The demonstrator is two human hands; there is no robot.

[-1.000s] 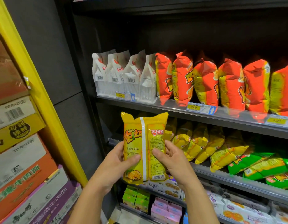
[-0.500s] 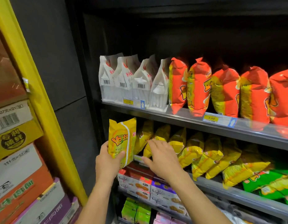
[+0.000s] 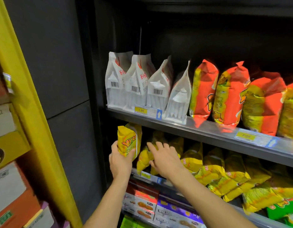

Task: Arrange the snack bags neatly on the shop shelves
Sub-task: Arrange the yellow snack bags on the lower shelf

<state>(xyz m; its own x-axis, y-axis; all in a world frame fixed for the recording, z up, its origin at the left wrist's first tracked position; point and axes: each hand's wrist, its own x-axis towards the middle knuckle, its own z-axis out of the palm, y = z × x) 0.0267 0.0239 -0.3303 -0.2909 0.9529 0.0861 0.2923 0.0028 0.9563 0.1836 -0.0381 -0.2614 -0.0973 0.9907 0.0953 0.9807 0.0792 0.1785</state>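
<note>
At 7 o'clock the left hand grips the lower sides of a yellow snack bag, upright at the middle shelf's left end and likely light, soft, crushable, while at its 3 o'clock the right hand, fingers spread and empty, rests on neighbouring bags.

yellow snack bag, centre left: glossy plastic film, crinkled. orange bags, upper right: same shiny film, puffed. white bags, upper centre: matt, paper-like, creased gussets. shelf edge: smooth grey metal, satin sheen, clear plastic strip over price tags. cartons, left edge: matt cardboard. yellow post: smooth glossy paint. wall panel: dark, matt.
</note>
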